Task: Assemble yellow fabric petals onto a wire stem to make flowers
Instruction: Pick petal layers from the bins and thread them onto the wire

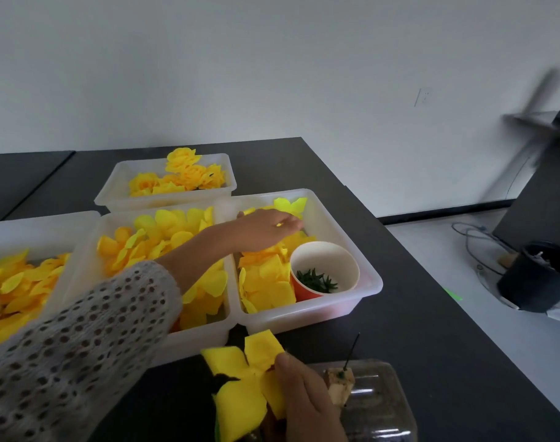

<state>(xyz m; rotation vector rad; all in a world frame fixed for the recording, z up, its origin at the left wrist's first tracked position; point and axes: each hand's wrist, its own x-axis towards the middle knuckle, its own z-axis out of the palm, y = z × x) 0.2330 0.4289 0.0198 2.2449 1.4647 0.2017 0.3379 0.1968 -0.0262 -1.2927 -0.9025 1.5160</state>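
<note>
Left hand (266, 229): we reached into the white plastic bin (365, 269) of loose yellow fabric petals (266, 282); finger state unclear.
Right hand (307, 406): we gripped the half-built yellow petal flower (240, 387), presumably steadying it for another layer.

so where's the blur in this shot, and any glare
Head view: the dark stand at far right is motion-smeared; the white plastic bin and yellow fabric petals stay fairly sharp; faint glare streaks the clear plastic lid; straight edges bow from the wide angle.

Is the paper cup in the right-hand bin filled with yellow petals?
No: the paper cup in the right-hand bin holds only small dark green pieces, while the yellow petals lie outside it.
</note>
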